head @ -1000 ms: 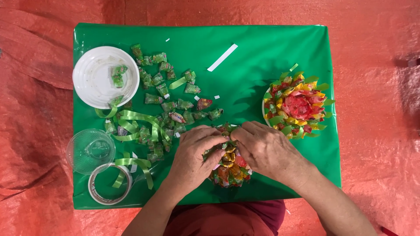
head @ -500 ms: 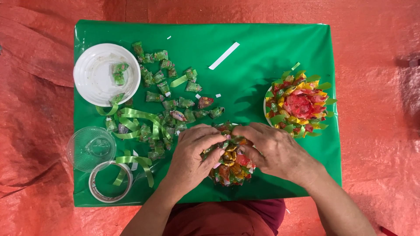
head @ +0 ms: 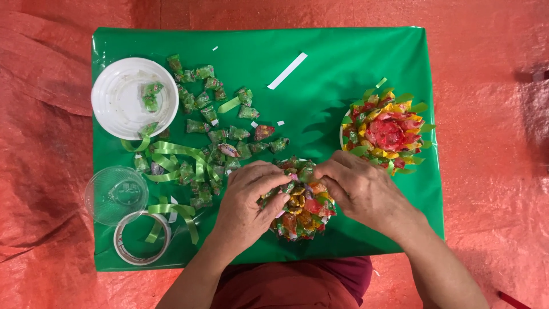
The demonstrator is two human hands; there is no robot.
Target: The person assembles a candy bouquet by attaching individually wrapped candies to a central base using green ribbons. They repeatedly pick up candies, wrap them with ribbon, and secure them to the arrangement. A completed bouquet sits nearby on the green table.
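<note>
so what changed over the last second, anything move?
Little. Left hand and right hand stay on the candy cluster; the left fingertips have shifted slightly over its top, and the cluster shows a bit more between the hands. Nothing taken up or let go. Finished candy flower, white plate, loose candies and tape roll unmoved.

The left hand (head: 249,200) and right hand (head: 360,191) covered the upper sides of the candy cluster (head: 300,209), so the fingertips' grip on it could not be told. Both forearms ran off the bottom edge. The wrappers on the loose green candies (head: 220,117) were too small to make out, and a red object (head: 509,298) was cut off at the lower right corner.
</note>
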